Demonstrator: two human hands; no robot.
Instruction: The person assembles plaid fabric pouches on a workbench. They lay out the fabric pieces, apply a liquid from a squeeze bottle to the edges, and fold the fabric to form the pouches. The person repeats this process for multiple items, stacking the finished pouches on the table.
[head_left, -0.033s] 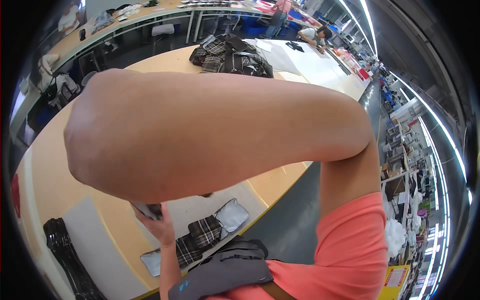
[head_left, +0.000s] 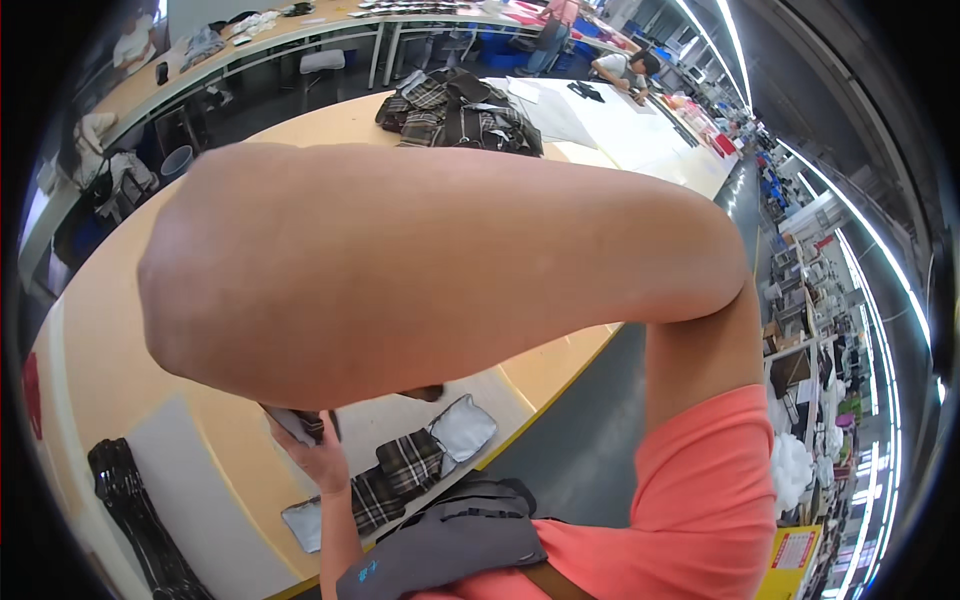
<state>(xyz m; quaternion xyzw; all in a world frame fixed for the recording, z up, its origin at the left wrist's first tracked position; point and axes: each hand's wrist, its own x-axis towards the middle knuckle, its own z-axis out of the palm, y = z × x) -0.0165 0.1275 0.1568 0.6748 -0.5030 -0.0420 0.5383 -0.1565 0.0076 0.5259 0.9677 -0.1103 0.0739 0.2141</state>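
My right forearm crosses the view very close, bent at the elbow. The back of my right hand [head_left: 205, 270] fills the left end of it, and its fingers are hidden. Lower down, my left hand [head_left: 322, 462] is closed on a small dark plaid fabric piece [head_left: 312, 428] with a pale side, partly covered by the right arm. Just right of the left hand, plaid fabric pieces [head_left: 410, 465] lie on the table with pale silvery ends [head_left: 464, 430]. Another dark bit of fabric [head_left: 425, 393] peeks out under the forearm.
A glossy black bundle [head_left: 130, 500] lies on the table [head_left: 235, 440] at the near left. Beyond my arm sits a heap of plaid garments [head_left: 465, 112]. A person [head_left: 622, 75] leans over the far end of the white tabletop. A yellow board [head_left: 795, 560] stands at the lower right.
My right arm has shifted slightly to the right. Slightly more of the plaid piece in my left hand and of the dark fabric under the forearm shows.
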